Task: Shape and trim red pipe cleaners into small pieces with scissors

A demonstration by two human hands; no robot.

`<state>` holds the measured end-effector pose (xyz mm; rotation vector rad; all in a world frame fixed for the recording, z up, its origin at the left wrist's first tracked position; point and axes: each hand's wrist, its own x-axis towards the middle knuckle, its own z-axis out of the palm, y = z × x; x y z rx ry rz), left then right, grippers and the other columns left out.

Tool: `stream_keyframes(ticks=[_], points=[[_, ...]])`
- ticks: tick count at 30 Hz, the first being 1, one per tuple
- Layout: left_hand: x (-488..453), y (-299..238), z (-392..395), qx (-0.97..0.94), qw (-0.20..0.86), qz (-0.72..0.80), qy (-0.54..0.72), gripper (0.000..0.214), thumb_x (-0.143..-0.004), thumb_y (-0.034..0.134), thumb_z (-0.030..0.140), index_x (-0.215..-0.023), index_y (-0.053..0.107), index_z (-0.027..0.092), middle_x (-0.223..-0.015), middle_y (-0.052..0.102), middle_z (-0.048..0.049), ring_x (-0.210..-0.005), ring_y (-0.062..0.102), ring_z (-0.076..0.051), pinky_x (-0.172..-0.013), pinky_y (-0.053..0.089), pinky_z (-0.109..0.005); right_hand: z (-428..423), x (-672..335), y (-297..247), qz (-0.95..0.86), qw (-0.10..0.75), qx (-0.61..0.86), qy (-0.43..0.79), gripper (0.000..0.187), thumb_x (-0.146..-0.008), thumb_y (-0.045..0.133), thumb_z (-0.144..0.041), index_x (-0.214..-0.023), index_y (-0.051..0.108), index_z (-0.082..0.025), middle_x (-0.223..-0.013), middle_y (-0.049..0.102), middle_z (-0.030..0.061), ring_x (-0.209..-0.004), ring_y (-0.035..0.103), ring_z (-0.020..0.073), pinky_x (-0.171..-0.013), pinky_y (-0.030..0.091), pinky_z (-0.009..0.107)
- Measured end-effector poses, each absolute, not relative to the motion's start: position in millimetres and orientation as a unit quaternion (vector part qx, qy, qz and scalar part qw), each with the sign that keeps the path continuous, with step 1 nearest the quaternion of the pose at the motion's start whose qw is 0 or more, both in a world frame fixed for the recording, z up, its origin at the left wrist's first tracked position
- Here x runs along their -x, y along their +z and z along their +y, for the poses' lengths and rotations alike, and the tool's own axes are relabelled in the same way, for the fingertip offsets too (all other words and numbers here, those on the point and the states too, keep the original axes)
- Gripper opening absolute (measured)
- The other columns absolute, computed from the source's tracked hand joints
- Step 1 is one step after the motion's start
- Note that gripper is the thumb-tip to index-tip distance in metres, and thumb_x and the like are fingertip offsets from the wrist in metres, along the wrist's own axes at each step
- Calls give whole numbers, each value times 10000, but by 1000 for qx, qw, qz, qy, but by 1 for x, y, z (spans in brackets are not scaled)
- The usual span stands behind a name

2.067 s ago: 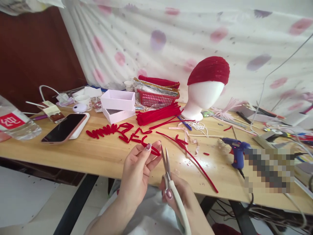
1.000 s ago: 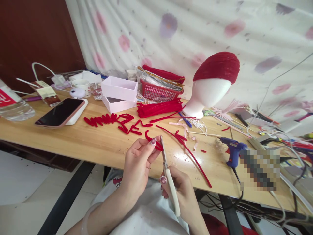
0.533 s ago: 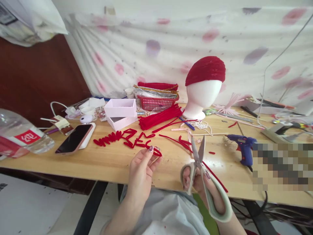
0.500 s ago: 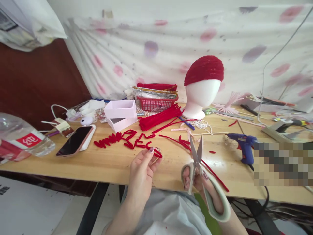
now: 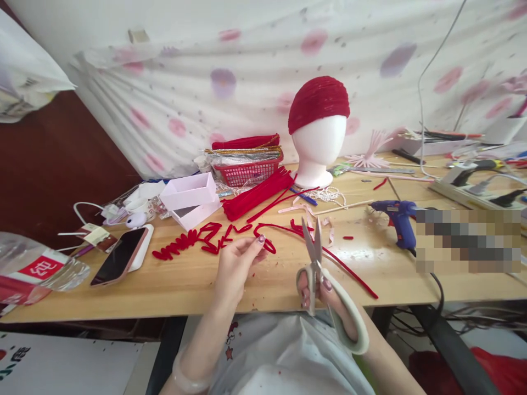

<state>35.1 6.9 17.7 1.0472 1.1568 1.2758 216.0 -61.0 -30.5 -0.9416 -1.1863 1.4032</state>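
Note:
Between thumb and fingers, my left hand (image 5: 235, 267) pinches a bent piece of red pipe cleaner (image 5: 269, 245) above the table's front part. My right hand (image 5: 335, 296) has its thumb and fingers through the pale green handles of a pair of scissors (image 5: 315, 258), whose blades point away from me and stand a little apart. Beyond my left hand lie bent red pipe cleaner pieces (image 5: 177, 245), some in a zigzag. A long red pipe cleaner (image 5: 349, 271) runs across the table behind the scissors. Farther back rests a thick bundle of red pipe cleaners (image 5: 257, 196).
A white mannequin head (image 5: 319, 145) wears a red cap (image 5: 320, 104) at the back. A red basket (image 5: 249, 173) and pale boxes (image 5: 189, 192) stand left of it. A phone (image 5: 120, 257) and water bottle (image 5: 45, 269) are left; a blue glue gun (image 5: 397, 216) is right.
The camera view has shifted, so most things on the table appear farther left. My left hand keeps its pinch on the red pipe cleaner; the scissor blades look slightly closer together.

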Motion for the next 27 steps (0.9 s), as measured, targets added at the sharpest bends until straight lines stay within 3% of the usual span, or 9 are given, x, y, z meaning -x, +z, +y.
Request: stream_keyframes(ticks=[7,10,15,20,23,25,27], points=[[-37,-4,37,-564,418,542,462,187,-720,734,368,-671,768,190,-600,711,-34,-585,651,-191,-564,521,-275,-56,-223,-19,-472,562,400,549,486,-833,588,-675,-823,683,-199,-722,591,47,-616,562,189,-572,461,313],[-33,-5,40,-610,378,540,439,133,-729,723,335,-704,786,221,-657,739,-39,-628,665,-218,-620,527,-310,-56,-222,-16,-464,566,399,553,508,-805,604,-698,-792,677,-195,-689,579,44,-593,548,188,-529,455,307],[-3,9,38,-612,265,569,481,124,-770,666,295,-755,765,222,-959,767,-73,-885,687,-240,-839,508,-346,-53,-225,-18,-448,590,400,539,506,-809,605,-687,-787,668,-185,-713,596,47,-598,564,181,-533,477,302],[36,16,27,-596,138,611,502,392,-864,568,364,-499,591,225,-813,741,-51,-901,676,-248,-883,483,-348,-48,-222,-11,-435,594,411,538,558,-752,609,-743,-699,628,-188,-625,566,27,-538,539,171,-507,474,303],[49,6,25,-655,54,597,460,178,-850,573,291,-808,731,223,-1058,714,-75,-1028,639,-267,-961,459,-396,-48,-219,-9,-423,592,405,553,553,-747,609,-747,-712,625,-195,-624,565,25,-525,536,169,-478,470,298],[52,-5,25,-699,24,592,400,232,-835,585,243,-1008,739,236,-1121,680,-95,-1072,603,-294,-987,439,-458,-48,-219,-10,-419,585,406,564,547,-739,615,-749,-691,606,-204,-621,570,26,-510,533,170,-467,471,301],[52,-15,25,-723,-2,605,334,247,-851,581,236,-1037,743,243,-1135,668,-121,-1090,568,-339,-973,420,-539,-49,-218,-11,-419,576,409,571,548,-730,620,-754,-671,592,-210,-608,571,27,-502,531,171,-466,474,305]])
